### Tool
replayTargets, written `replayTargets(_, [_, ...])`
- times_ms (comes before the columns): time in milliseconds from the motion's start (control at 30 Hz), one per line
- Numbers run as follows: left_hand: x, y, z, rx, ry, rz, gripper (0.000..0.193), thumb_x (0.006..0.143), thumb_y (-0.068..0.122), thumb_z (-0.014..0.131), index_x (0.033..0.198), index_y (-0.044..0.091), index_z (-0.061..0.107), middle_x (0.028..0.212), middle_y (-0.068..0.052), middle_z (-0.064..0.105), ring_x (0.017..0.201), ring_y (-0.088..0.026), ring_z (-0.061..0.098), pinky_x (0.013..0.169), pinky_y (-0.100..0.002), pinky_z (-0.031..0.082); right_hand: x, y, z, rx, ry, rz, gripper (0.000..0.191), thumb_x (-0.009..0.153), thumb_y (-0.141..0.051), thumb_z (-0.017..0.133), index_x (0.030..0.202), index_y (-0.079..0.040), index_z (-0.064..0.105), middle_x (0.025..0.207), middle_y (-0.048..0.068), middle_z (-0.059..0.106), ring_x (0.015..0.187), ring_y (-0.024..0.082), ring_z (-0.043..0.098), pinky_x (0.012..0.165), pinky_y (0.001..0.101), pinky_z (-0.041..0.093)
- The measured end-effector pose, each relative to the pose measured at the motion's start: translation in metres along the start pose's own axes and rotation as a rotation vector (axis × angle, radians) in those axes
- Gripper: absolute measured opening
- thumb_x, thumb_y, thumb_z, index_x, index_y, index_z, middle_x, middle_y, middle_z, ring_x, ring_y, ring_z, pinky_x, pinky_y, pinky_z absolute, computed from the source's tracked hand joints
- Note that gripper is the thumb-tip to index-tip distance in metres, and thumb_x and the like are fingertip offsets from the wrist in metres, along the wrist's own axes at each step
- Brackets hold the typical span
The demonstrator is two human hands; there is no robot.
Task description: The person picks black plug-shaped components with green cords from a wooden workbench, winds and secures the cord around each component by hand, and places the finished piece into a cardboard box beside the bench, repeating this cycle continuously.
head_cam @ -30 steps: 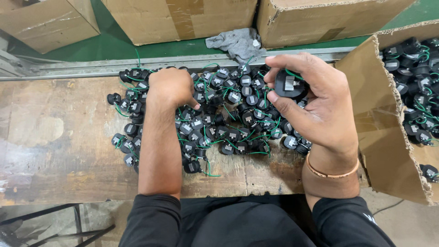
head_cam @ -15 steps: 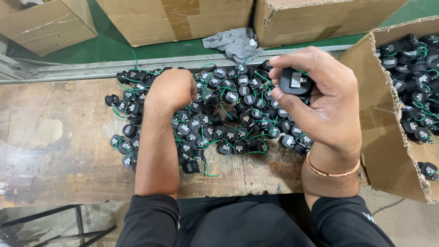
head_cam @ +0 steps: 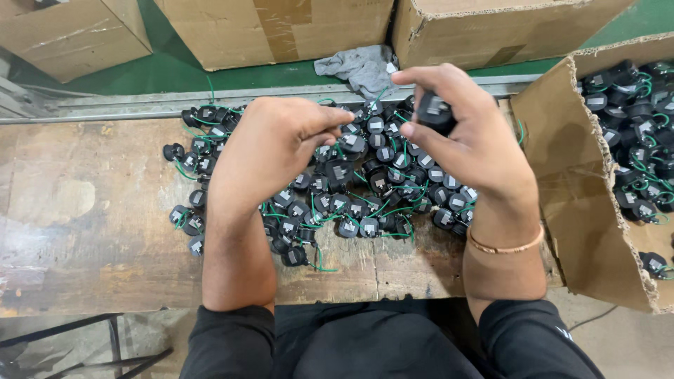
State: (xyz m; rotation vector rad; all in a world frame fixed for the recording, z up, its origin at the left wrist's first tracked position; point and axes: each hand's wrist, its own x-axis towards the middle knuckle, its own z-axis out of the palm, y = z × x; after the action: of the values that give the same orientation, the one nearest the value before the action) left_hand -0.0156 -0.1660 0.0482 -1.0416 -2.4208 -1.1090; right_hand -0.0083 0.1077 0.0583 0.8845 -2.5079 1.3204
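My right hand (head_cam: 470,140) lifting above the bench (head_cam: 84,210), fingers clamping one black part (head_cam: 434,112), my left hand (head_cam: 274,144) hovering over the pile (head_cam: 351,189) of black parts with green wires, fingers curling loosely together, holding nothing, cardboard box (head_cam: 562,189) standing at right.

Four cardboard boxes (head_cam: 323,31), one grey rag (head_cam: 354,69), dozens of black green-wired parts (head_cam: 365,189), uncountable exactly
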Motion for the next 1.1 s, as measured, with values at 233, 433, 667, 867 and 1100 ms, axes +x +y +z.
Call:
replayTargets(233, [0.003,0.009,0.008,0.021,0.202,0.079,0.042,0.087,-0.008,0.072,0.126,0.010,0.072,0.104,-0.012,0.075,0.093,-0.027,0.075,0.082,-0.034,0.060,0.027,0.047,0.043,0.344,-0.382,-0.016,0.088,0.075,-0.003,0.089,0.150,-0.002,0.044,0.140,0.004,0.056,0.126,0.013,0.051,0.104,0.0289,0.046])
replayTargets(433, [0.002,0.003,0.014,-0.028,0.308,0.041,0.043,0.091,-0.011,0.069,0.129,0.011,0.070,0.107,-0.012,0.075,0.096,-0.024,0.076,0.084,-0.032,0.062,0.027,0.072,0.080,0.903,-0.424,0.212,0.095,0.069,0.004,0.090,0.152,-0.008,0.047,0.142,0.000,0.053,0.123,0.011,0.047,0.096,0.0246,0.045])
replayTargets(667, [0.010,-0.008,0.015,-0.040,0.362,0.031,0.042,0.089,-0.009,0.075,0.127,0.009,0.070,0.108,-0.012,0.075,0.098,-0.024,0.077,0.085,-0.031,0.062,0.028,0.094,0.097,1.345,-0.358,0.251,0.064,0.080,0.015,0.081,0.137,-0.007,0.062,0.136,0.003,0.058,0.127,0.014,0.057,0.101,0.0285,0.054])
replayTargets(867, [0.010,-0.009,0.020,-0.140,0.407,-0.004,0.038,0.091,-0.005,0.079,0.126,0.007,0.070,0.107,-0.010,0.076,0.097,-0.018,0.078,0.083,-0.029,0.064,0.024,0.092,0.090,1.419,-0.347,0.323,0.065,0.083,0.015,0.078,0.142,-0.006,0.060,0.136,0.004,0.060,0.115,0.013,0.063,0.092,0.0278,0.057])
replayTargets(1100, [0.011,-0.013,0.013,-0.430,0.297,-0.076,0.027,0.092,-0.004,0.079,0.118,0.004,0.074,0.103,-0.008,0.078,0.093,-0.015,0.076,0.084,-0.028,0.062,0.025,0.090,0.083,1.599,-0.390,0.317,0.060,0.093,0.009,0.068,0.150,0.000,0.053,0.134,0.008,0.062,0.116,0.016,0.066,0.097,0.0326,0.058])
